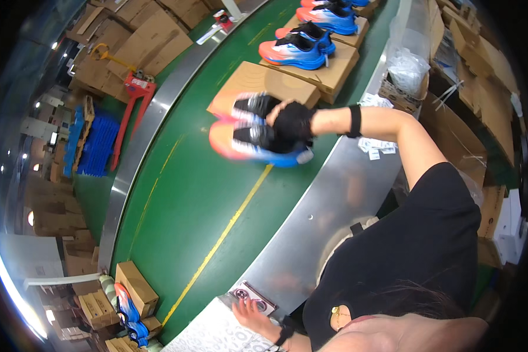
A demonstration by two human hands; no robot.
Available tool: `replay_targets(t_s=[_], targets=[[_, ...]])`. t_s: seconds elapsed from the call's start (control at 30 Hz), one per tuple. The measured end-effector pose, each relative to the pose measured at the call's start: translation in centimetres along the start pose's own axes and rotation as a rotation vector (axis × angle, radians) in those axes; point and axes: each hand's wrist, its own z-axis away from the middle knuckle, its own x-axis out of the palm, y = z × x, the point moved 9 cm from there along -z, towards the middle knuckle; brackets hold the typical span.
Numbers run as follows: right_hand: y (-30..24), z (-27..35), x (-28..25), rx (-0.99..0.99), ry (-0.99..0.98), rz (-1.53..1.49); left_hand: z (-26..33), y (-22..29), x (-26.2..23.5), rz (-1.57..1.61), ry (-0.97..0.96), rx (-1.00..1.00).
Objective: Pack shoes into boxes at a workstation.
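My right hand (pixel 283 112), with black fabric about it, is closed on a pair of running shoes (pixel 232 141). These are orange, white and blue with black collars, side by side and blurred by motion. They hang over the green conveyor belt (pixel 188 217), beside a brown shoebox (pixel 246 79) that they partly cover. My left hand (pixel 249 315) lies with fingers apart at a pinkish phone (pixel 263 299), next to a white patterned surface (pixel 208 328); whether it presses on the phone I cannot tell.
Farther up the belt, more shoes (pixel 293 50) of this kind rest on brown boxes (pixel 334 70). Paper labels (pixel 376 146) lie on the metal rim (pixel 299 234). At lower left are boxes (pixel 136 287) and blue-orange shoes (pixel 129 314). A red pallet jack (pixel 136 97) stands beyond the belt.
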Motion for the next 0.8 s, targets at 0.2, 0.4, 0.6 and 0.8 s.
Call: replay_targets(t_s=[0.2, 0.4, 0.6, 0.8], targets=[[-11.9, 12.9, 4.7, -0.805, 0.13, -0.255, 1.4, 3.9, 19.3, -0.793, -0.454, 0.798], [-15.3, 11.1, 14.3, -0.851, -0.227, -0.312, -0.8, -9.7, 24.0, -1.307, -0.902, -0.06], [-7.4, -6.3, 10.0, -0.306, 0.294, -0.096, 0.8, -7.9, 25.6, -1.298, -0.913, 0.153], [-6.4, -13.3, 16.3, -0.187, 0.136, 0.263, 1.9, -7.9, 29.9, -1.241, -1.05, 0.33]])
